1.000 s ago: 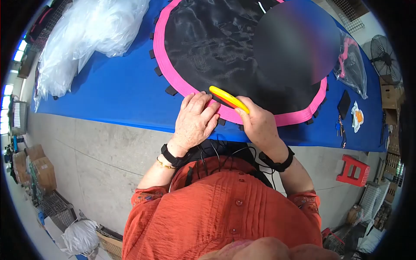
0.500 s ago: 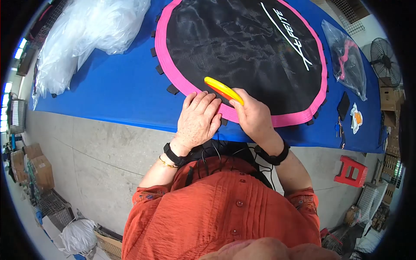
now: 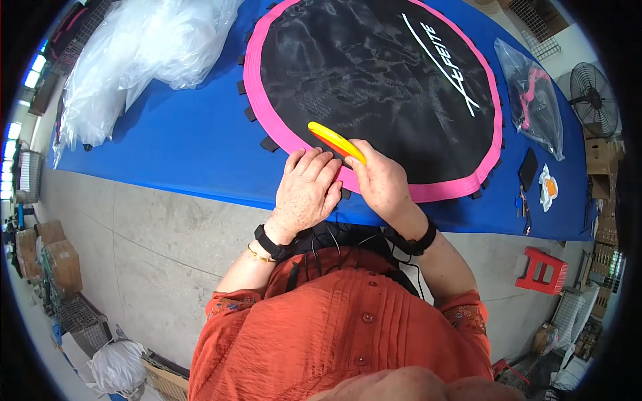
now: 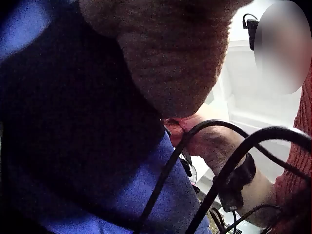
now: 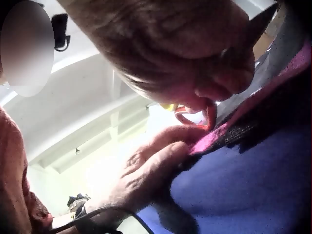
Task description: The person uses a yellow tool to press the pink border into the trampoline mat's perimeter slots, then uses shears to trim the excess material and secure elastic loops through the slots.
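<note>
A round black mesh mat (image 3: 361,87) with a pink border (image 3: 264,113) lies on the blue table. My left hand (image 3: 306,187) rests on the near border, fingers laid over the pink band and thumb beside its outer edge. My right hand (image 3: 384,177) grips scissors (image 3: 334,140) with yellow and red handles, which point left over the mat. In the right wrist view the red handle loop (image 5: 209,114) is right at the left hand's fingers, and a dark pointed blade (image 5: 265,19) shows beyond the right hand. The left wrist view is mostly dark.
Clear plastic sheeting (image 3: 154,53) heaps at the left of the table. On the right lie a plastic bag (image 3: 535,100) with a pink piece, a black phone (image 3: 528,167), keys (image 3: 521,204) and a wrapped orange item (image 3: 550,187). Black cables (image 3: 334,244) hang by the table's front edge.
My right hand has shifted left with the scissors, nearer the left hand. The left hand stays on the pink border. Right-side table items sit slightly lower in view.
</note>
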A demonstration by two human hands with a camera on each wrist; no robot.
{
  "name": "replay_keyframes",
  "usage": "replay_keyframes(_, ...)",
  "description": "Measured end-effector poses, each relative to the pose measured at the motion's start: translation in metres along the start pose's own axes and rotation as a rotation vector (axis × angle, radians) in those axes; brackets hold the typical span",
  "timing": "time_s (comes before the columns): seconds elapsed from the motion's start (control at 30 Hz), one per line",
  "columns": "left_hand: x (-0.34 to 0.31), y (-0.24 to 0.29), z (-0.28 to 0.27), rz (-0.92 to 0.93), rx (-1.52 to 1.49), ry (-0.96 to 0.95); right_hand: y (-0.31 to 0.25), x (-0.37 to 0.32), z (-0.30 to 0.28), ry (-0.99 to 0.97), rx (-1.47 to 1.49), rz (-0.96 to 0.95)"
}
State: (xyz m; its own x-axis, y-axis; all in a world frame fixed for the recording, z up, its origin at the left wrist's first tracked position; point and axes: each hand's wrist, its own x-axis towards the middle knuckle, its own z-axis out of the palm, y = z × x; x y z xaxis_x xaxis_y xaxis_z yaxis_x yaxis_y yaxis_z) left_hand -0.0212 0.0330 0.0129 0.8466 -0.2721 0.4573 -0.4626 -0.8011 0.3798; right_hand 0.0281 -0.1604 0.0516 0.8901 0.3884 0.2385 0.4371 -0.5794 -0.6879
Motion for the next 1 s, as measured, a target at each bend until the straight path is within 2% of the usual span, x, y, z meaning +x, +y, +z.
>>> replay_keyframes(0.27, -0.001, 0.000, 0.001, -0.016, 0.018, -0.020, -0.008, 0.006, 0.001, -0.069, -0.031, 0.047)
replay_keyframes(0.43, 0.000, 0.003, -0.001, -0.011, -0.008, -0.019, -0.002, -0.021, -0.009, 0.033, -0.018, 0.037)
replay_keyframes(0.73, 0.002, 0.003, -0.002, 0.006, 0.019, -0.005, 0.002, -0.054, -0.061, -0.045, -0.149, 0.266)
replay_keyframes(1.0, 0.003, 0.004, -0.001, 0.012, 0.047, -0.020, 0.008, -0.058, -0.064, -0.043, -0.131, 0.266)
